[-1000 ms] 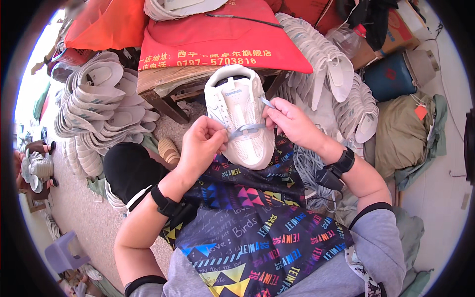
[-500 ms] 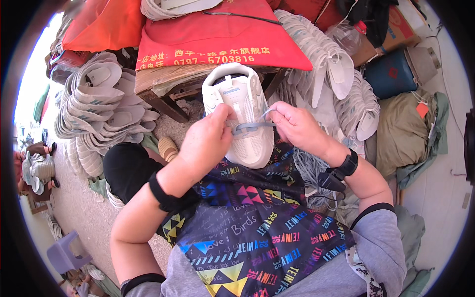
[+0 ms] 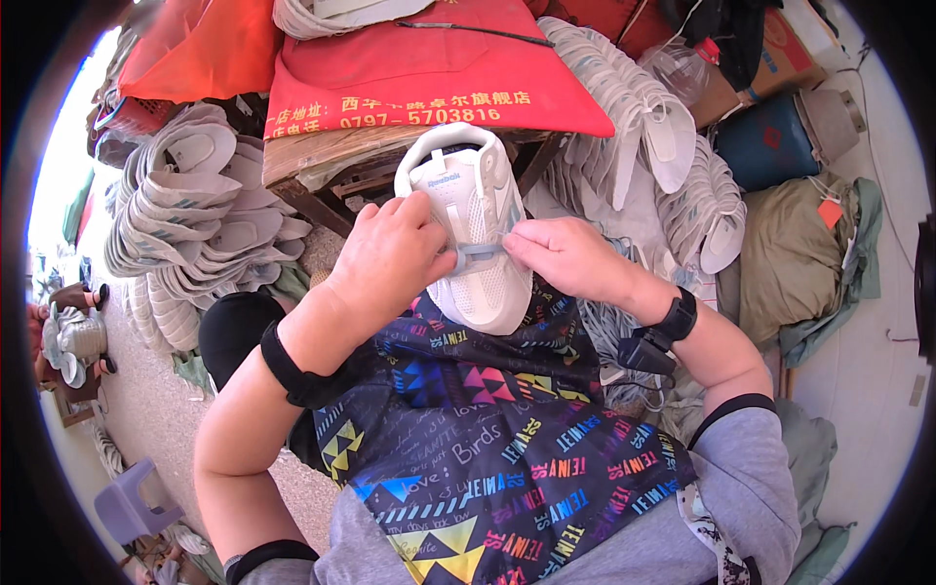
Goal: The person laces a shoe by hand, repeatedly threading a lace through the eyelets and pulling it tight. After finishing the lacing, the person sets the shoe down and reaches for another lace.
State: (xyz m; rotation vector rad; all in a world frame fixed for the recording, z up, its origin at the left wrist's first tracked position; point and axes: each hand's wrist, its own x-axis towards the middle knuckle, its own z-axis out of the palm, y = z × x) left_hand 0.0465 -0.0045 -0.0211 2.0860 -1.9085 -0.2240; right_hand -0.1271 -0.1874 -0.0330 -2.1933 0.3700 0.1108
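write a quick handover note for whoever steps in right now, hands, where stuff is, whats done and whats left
Left hand: on the left side of the white shoe, fingers at the lace.
Right hand: pinching the other end of the lace at the shoe's right side.
Shoe: on the lap, on the patterned apron, toe toward the body.
Around: stacks of pale soles on the left and more on the right; red cloth over the wooden bench ahead.
Done: one light lace run lies across the middle of the shoe.
Left: the eyelets above it look unlaced; no knot visible.
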